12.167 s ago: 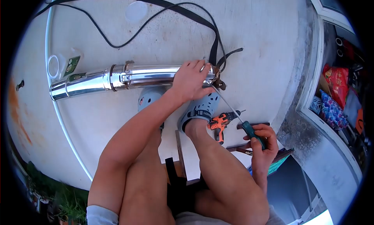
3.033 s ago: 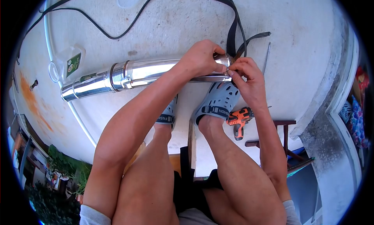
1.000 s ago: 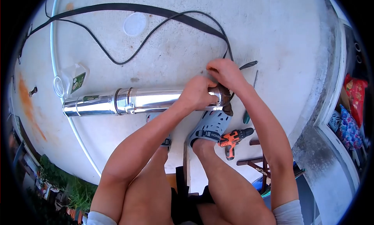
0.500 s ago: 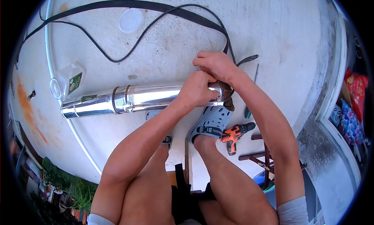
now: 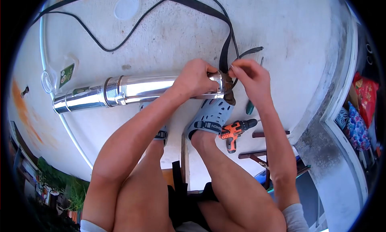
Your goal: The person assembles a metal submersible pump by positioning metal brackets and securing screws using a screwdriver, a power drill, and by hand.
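Observation:
A long shiny metal cylinder lies across the floor beyond my feet. My left hand is wrapped over its right end, fingers curled on the metal. Just right of that end, my right hand pinches something small and pale between thumb and fingertips; I cannot make out what it is. Brown material covers the cylinder's right end between the hands. A flat black hose and a thin black cable run up from there.
An orange and black drill lies right of my shoe. Above it is a green screwdriver handle, its shaft partly behind my right hand. A clear jug stands beside the cylinder's left end. Brown wooden bars are at the lower right.
My right hand has moved from above the left hand to the right of the cylinder's end, its fingers now facing left. The left hand stays on the cylinder. The screwdriver, held earlier, lies on the floor.

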Demonstrator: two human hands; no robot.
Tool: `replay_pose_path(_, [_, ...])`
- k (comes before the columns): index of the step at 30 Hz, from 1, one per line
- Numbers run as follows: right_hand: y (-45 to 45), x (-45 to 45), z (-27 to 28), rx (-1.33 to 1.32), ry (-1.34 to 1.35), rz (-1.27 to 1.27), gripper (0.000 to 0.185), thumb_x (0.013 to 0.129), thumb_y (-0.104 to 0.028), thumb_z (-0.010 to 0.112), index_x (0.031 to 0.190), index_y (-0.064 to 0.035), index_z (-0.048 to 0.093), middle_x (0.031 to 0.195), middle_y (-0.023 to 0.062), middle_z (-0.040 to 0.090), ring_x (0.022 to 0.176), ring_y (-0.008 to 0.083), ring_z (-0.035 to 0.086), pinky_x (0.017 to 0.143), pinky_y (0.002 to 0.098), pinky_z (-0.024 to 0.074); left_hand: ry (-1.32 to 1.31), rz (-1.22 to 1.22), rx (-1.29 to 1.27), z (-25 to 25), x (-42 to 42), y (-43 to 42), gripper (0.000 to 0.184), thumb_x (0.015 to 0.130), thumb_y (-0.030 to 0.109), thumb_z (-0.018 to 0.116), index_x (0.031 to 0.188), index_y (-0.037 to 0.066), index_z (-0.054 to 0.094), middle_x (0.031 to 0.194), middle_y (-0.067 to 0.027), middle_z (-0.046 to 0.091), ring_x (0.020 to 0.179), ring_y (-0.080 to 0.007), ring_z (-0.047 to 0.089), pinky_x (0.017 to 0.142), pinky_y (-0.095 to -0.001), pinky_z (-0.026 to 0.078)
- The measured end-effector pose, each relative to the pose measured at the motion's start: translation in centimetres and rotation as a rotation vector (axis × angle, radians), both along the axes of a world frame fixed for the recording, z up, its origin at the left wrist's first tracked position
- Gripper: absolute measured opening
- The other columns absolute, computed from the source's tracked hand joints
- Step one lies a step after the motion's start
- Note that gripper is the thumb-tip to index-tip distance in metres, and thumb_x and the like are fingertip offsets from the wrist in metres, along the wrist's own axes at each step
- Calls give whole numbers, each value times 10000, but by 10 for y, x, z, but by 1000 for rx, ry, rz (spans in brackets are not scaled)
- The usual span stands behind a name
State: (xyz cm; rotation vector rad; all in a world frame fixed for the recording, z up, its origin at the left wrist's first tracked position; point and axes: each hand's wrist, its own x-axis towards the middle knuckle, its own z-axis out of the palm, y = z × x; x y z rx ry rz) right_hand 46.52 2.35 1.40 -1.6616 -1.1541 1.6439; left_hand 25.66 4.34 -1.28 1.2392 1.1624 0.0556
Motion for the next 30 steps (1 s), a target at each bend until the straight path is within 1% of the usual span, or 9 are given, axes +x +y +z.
replay_pose_path(2, [-27,6,12,-65,16,-55,103,972,-9,650,1062,38,670,987,76,712,909,134,691,824,286,569,-17,63,92,-5,1,-6,386,663,229,775,992,26,776,808,-239,703,744,-375,694,749,-402,550])
replay_pose_path(4, [-46,5,13,-111,134,-151,135,966,-23,666,1089,35,673,954,77,728,881,129,705,813,260,573,-15,73,94,-9,-1,-6,443,654,240,795,1027,4,769,853,-240,721,778,-353,715,769,-380,557])
replay_pose_path(5, [-51,3,11,-130,150,-138,160,966,-13,662,1119,35,666,963,81,732,891,127,706,826,259,577,-24,65,86,-9,-1,-5,471,649,245,809,1040,-13,763,882,-244,727,797,-342,724,782,-369,559])
replay_pose_path(9, [-57,-6,11,-187,175,-183,156,967,-13,661,1116,34,668,959,77,732,895,124,706,826,256,576,-26,50,14,-7,-1,-3,537,634,255,844,1066,-49,749,948,-256,735,845,-318,738,813,-349,561])
replay_pose_path(12, [-58,-7,8,-198,183,-184,158,967,-13,662,1119,28,667,961,67,729,899,121,701,825,255,574,-42,62,102,-14,-2,-6,542,635,253,846,1075,-48,748,955,-251,737,843,-317,737,819,-343,560])
replay_pose_path(17, [-55,-13,7,-179,97,-129,127,956,-19,680,1077,18,671,919,32,702,832,81,647,744,224,533,-33,63,114,-13,-2,-7,544,639,264,851,1077,-44,749,946,-244,740,829,-314,734,823,-341,558])
replay_pose_path(22, [-59,-16,6,-136,66,-125,118,952,-18,683,1063,19,672,900,20,685,813,71,629,726,224,517,-38,45,94,-7,-2,-3,547,644,274,856,1083,-33,751,943,-241,740,827,-313,732,819,-350,556])
replay_pose_path(24, [-61,-17,7,-123,62,-123,117,950,-15,681,1062,18,676,904,17,682,814,71,630,731,227,520,7,-28,36,0,-2,0,545,694,205,853,1140,-77,719,1061,-220,749,954,-247,726,909,-317,538])
replay_pose_path(30, [-63,-21,3,-63,-28,-122,86,930,5,684,1011,28,698,934,24,678,819,74,623,720,226,512,13,-22,50,-3,-2,-1,566,690,223,860,1146,-79,716,1057,-219,751,949,-247,726,896,-318,539])
